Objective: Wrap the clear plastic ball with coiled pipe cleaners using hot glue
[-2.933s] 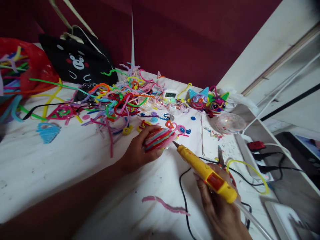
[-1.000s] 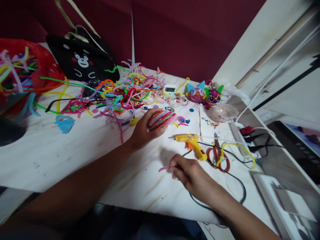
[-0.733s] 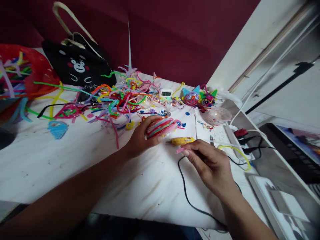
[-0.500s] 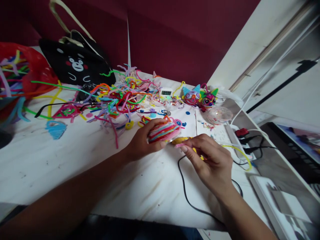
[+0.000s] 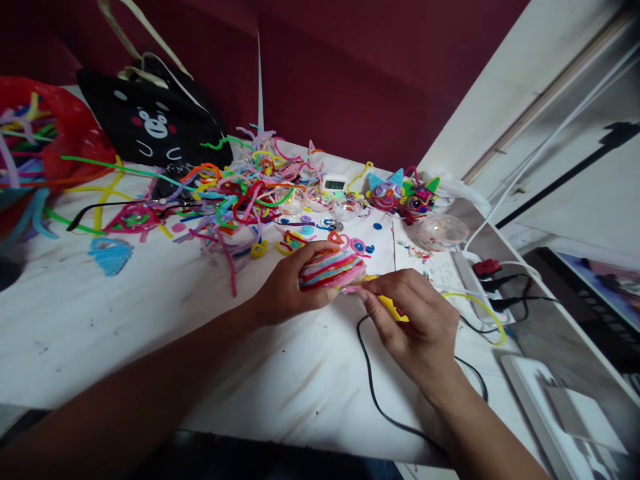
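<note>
A rounded shape covered in striped pink, red, blue and white pipe cleaners (image 5: 334,268) sits in my left hand (image 5: 287,283), its fingers and thumb wrapped round the left side. My right hand (image 5: 417,317) pinches a short pink pipe cleaner (image 5: 353,289) between thumb and forefinger, its end against the lower right edge of the striped shape. Partly hidden behind my right fingers is a yellow tool (image 5: 393,308), and a black cord (image 5: 373,380) runs below it on the table. Curled pipe cleaner pieces (image 5: 359,247) lie just beyond the shape.
A heap of pipe cleaners (image 5: 245,193) spreads across the back, beside a black bag (image 5: 155,123) and a red plastic bag (image 5: 83,140). Two cat-like ornaments (image 5: 386,191), a small digital clock (image 5: 334,183) and a clear half-shell (image 5: 443,232) stand behind. At right lies a power strip (image 5: 477,287).
My right hand has moved slightly left, bringing the pink pipe cleaner from apart to the edge of the striped shape. My left hand keeps its hold.
</note>
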Motion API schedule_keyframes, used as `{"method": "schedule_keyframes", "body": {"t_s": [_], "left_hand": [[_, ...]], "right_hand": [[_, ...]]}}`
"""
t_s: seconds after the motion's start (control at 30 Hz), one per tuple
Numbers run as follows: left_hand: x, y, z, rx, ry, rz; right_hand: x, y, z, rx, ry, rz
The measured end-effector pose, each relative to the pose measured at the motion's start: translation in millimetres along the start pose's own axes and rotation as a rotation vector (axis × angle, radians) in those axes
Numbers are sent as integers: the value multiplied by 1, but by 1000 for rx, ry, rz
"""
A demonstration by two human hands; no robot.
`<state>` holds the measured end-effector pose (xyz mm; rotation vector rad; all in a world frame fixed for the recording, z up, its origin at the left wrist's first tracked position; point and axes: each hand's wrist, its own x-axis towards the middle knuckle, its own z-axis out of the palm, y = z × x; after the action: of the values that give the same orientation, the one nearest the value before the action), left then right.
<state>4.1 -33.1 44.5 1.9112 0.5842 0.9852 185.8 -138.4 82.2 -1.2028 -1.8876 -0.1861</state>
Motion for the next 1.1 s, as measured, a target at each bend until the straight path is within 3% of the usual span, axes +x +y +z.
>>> {"method": "schedule_keyframes", "body": {"t_s": [0.63, 1.1], "left_hand": [[1, -3, 1, 4, -1, -18], [0, 2, 4, -51, -2, -145]], "right_hand": [[0, 3, 7, -323, 30, -239], [-1, 2, 8, -331, 1, -234]]}}
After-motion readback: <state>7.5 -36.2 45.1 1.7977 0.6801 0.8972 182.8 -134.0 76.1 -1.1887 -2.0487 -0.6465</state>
